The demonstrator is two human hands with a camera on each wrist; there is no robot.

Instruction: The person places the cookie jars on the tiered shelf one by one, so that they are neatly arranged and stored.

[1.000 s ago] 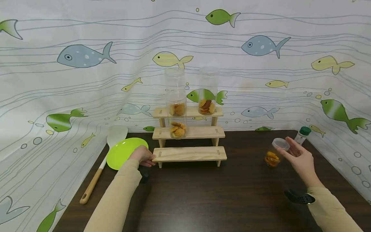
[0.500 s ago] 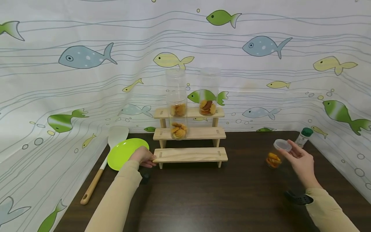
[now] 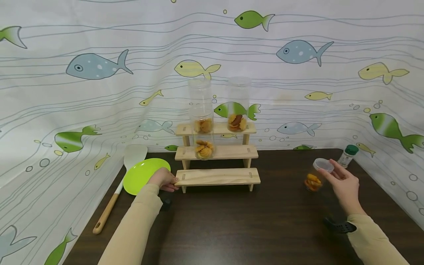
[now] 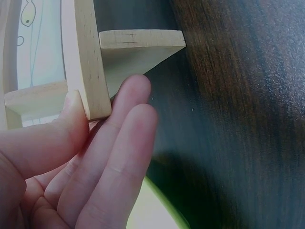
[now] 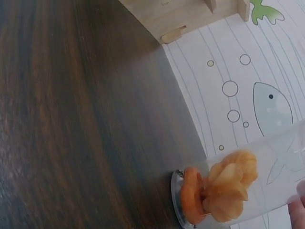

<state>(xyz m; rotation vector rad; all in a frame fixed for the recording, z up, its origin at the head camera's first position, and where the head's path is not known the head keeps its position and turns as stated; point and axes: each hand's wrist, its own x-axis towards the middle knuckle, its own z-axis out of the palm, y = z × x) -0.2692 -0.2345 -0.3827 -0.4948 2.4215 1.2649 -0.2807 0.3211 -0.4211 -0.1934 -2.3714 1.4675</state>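
My left hand (image 3: 163, 179) pinches the left end of the lowest board of a three-step wooden display stand (image 3: 216, 176). In the left wrist view the thumb (image 4: 52, 138) lies on top of the board's end (image 4: 90, 71), and the fingers are beneath it. Far to the right, my right hand (image 3: 346, 186) grips a clear lidded jar (image 3: 313, 183) near its top, with orange-brown cookies at the bottom. The jar leans slightly, its base close to the dark tabletop. Only fingertips (image 5: 298, 210) of this hand show in the right wrist view, at the jar's side.
Two clear cookie jars stand on the top step, the right one (image 3: 237, 121) apart from the left. Another jar (image 3: 204, 149) is on the middle step. A lime-green plate (image 3: 140, 176) and a spatula (image 3: 107, 213) lie left; a green-capped shaker (image 3: 347, 156) stands back right.
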